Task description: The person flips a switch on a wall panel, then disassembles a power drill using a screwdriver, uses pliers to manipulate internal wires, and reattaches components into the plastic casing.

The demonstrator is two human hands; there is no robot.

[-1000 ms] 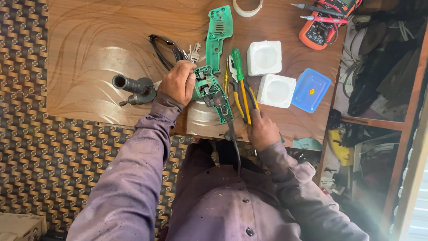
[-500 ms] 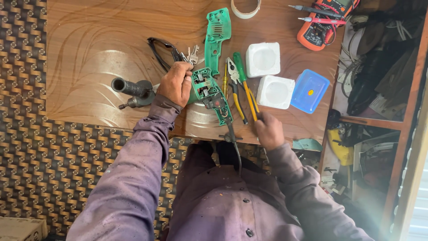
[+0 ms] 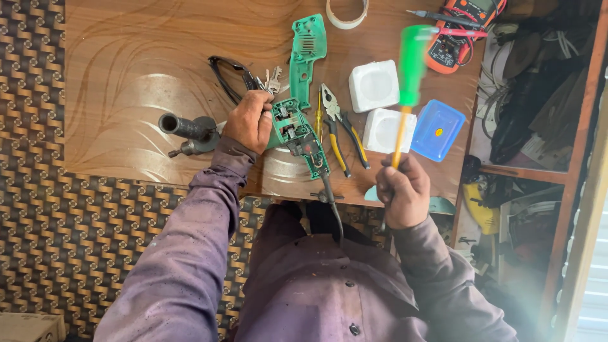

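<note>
With its green cover half (image 3: 306, 50) already lying off, the left hand (image 3: 250, 120) is gripping the opened drill body (image 3: 292, 132) while the right hand (image 3: 401, 196) is holding a green-handled screwdriver (image 3: 405, 95) in closed fingers.

The counter (image 3: 126, 76) lies bare at its left, while pliers (image 3: 342, 130), two white boxes (image 3: 373, 85) and a blue lid (image 3: 438, 130) crowd the right.

We sit in a repair workshop: an orange multimeter (image 3: 461, 33) at one o'clock, yellow-handled steel pliers (image 3: 342, 133) centre, cluttered wooden shelves (image 3: 538, 114) at three o'clock.
</note>
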